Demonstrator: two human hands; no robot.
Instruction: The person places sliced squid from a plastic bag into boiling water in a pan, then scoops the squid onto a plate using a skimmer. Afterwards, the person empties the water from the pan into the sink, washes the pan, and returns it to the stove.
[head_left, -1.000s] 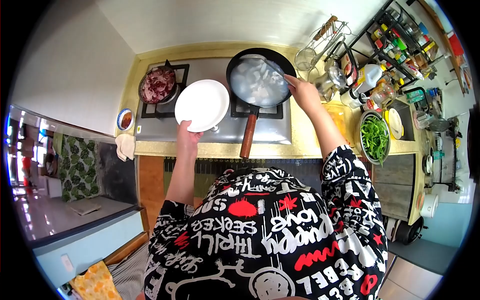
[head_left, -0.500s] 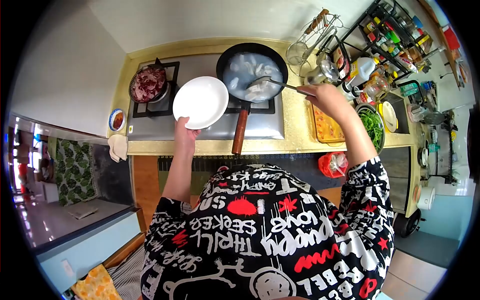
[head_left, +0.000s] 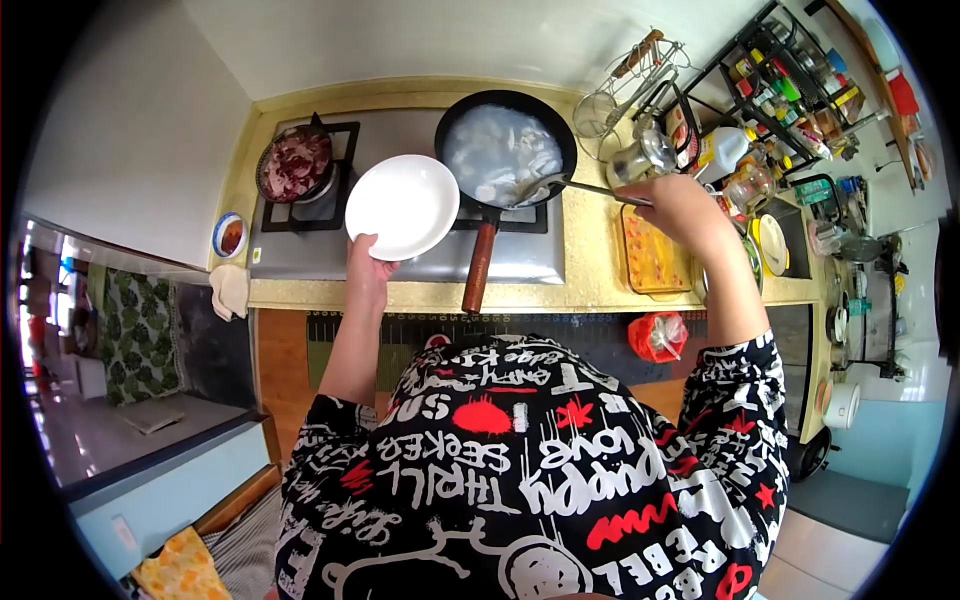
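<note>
My left hand grips the lower edge of a white plate, thumb on top, holding it tilted beside the pan. In my right hand is the handle of a metal spatula; its head lies at the pan's near right edge, partly in the liquid. The black frying pan sits on the right burner, its wooden handle pointing toward me. Cloudy liquid with pale pieces fills it; what the pieces are I cannot tell.
A bowl of raw sliced meat stands over the left burner. A small dish and a cloth lie at the counter's left end. To the right are a yellow tray, a wire utensil rack and a bottle shelf.
My right hand has moved right and slightly down, drawing the spatula's head from mid-pan to the near right edge. The plate has barely moved. The pale pieces have shifted in the liquid.
</note>
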